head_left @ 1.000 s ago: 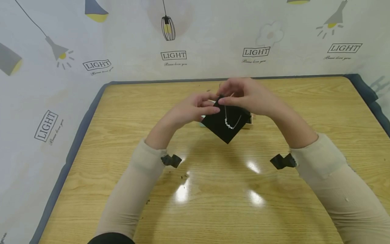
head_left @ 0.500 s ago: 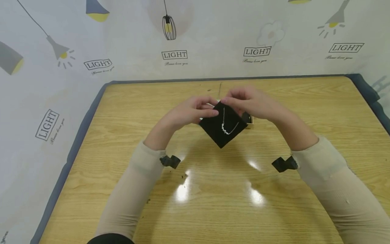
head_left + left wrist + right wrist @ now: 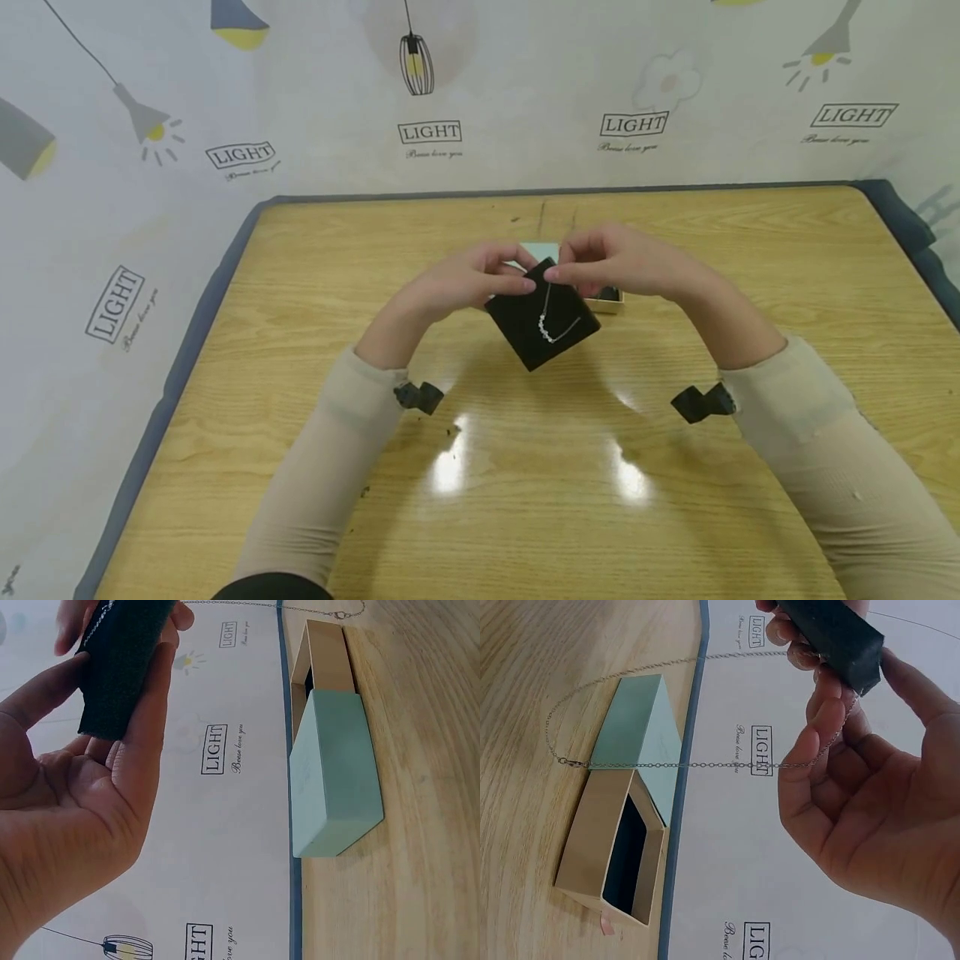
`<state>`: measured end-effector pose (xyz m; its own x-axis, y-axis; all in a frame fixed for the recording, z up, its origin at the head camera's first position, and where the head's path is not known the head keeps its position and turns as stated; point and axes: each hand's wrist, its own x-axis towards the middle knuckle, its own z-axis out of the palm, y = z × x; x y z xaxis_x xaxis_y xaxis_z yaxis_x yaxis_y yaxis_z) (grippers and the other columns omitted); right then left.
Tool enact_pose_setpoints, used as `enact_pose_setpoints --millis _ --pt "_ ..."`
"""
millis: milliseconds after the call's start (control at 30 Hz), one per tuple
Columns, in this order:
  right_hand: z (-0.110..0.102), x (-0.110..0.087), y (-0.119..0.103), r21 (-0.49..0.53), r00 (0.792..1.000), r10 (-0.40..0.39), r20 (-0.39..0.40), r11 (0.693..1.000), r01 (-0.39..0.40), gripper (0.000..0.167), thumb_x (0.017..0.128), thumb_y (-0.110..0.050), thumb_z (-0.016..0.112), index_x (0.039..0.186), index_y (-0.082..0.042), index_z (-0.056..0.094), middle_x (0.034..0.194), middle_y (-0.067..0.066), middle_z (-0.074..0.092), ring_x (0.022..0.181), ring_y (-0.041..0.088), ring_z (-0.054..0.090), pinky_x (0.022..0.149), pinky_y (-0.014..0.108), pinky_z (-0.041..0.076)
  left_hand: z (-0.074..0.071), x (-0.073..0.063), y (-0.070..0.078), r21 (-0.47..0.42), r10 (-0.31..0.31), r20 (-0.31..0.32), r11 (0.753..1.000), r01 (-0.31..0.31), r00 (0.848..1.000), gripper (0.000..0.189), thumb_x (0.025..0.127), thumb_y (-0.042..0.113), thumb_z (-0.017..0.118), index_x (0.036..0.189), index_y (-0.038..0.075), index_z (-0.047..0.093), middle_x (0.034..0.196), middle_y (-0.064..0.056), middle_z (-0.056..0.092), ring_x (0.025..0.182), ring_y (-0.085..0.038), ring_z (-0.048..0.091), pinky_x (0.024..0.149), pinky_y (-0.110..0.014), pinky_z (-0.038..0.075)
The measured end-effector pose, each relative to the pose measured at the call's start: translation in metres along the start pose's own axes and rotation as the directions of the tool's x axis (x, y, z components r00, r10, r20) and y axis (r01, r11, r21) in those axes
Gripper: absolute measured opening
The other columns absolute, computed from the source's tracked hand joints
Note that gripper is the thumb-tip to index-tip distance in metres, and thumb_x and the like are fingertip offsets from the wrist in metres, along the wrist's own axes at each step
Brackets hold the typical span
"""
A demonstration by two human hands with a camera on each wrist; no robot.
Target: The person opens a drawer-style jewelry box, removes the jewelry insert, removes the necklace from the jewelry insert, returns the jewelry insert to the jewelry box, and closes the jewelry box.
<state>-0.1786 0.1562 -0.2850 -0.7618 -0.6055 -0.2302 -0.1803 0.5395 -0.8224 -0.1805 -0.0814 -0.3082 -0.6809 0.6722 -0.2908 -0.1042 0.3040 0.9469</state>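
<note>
A black necklace pad [image 3: 521, 329] is held tilted in the air above the table, one corner down in the head view. A silver necklace [image 3: 543, 327] with small sparkling stones lies across its face. My left hand [image 3: 474, 282] grips the pad's left edge, thumb in front and fingers behind. With thumb and fingers, my right hand [image 3: 633, 260] pinches the upper corner. In the right wrist view, the necklace chain [image 3: 690, 765] hangs behind the pad in a long loop and passes over the right fingers [image 3: 799, 776]; its clasp [image 3: 571, 762] shows at the loop's end.
Behind the hands, a mint-green box sleeve [image 3: 337, 776] lies on the wooden table [image 3: 495, 500]. A beige box drawer [image 3: 592, 832] with a dark inside is pulled partly out, a pink ribbon tab [image 3: 606, 922] at its end. A printed wall covering [image 3: 525, 100] rises behind the table.
Both hands have brought the pad slightly down and left, turning it a little. The right hand has come lower and nearer. More of the mint sleeve and drawer shows behind.
</note>
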Motion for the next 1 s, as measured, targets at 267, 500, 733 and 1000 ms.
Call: enact_pose_setpoints --millis 267,500,733,1000 --pt "-0.003 0.002 0.008 0.062 0.997 -0.005 0.081 0.998 0.000 0.027 0.099 -0.024 0.056 0.086 -0.001 0.059 0.074 0.003 0.054 0.077 0.021 0.056 0.080 0.034 0.053 0.001 -0.001 -0.002 0.023 -0.010 0.027 1.000 0.010 1.000 0.023 0.103 0.012 0.052 0.123 0.001 0.054 0.115 -0.017 0.071 0.085 -0.015 0.071 0.075 -0.031 0.061" --pt "-0.006 0.000 0.011 0.086 0.993 -0.015 0.117 0.996 0.005 0.017 0.098 -0.013 0.055 0.102 0.000 0.066 0.088 0.004 0.063 0.084 0.019 0.057 0.084 0.033 0.054 0.001 -0.002 -0.004 0.019 -0.007 0.034 1.000 0.006 0.999 0.025 0.103 0.012 0.052 0.126 0.001 0.054 0.117 -0.019 0.070 0.088 -0.017 0.072 0.079 -0.034 0.062" --pt "-0.005 0.001 0.012 0.074 0.995 0.001 0.100 0.997 -0.008 0.019 0.100 -0.017 0.056 0.103 -0.001 0.067 0.086 0.003 0.062 0.085 0.027 0.057 0.082 0.032 0.054 0.001 0.000 -0.008 0.029 0.014 0.044 0.999 -0.015 0.999 0.025 0.103 0.013 0.052 0.125 0.001 0.055 0.114 -0.019 0.071 0.085 -0.018 0.072 0.077 -0.035 0.063" --pt "-0.004 0.001 0.011 0.078 0.997 0.002 0.083 0.997 -0.009 0.019 0.101 -0.017 0.055 0.101 -0.002 0.066 0.084 0.003 0.059 0.083 0.021 0.055 0.082 0.035 0.054 0.002 0.000 -0.010 0.026 0.034 0.052 0.999 -0.036 0.998 0.024 0.103 0.014 0.050 0.122 0.001 0.056 0.109 -0.018 0.072 0.085 -0.019 0.072 0.078 -0.036 0.062"
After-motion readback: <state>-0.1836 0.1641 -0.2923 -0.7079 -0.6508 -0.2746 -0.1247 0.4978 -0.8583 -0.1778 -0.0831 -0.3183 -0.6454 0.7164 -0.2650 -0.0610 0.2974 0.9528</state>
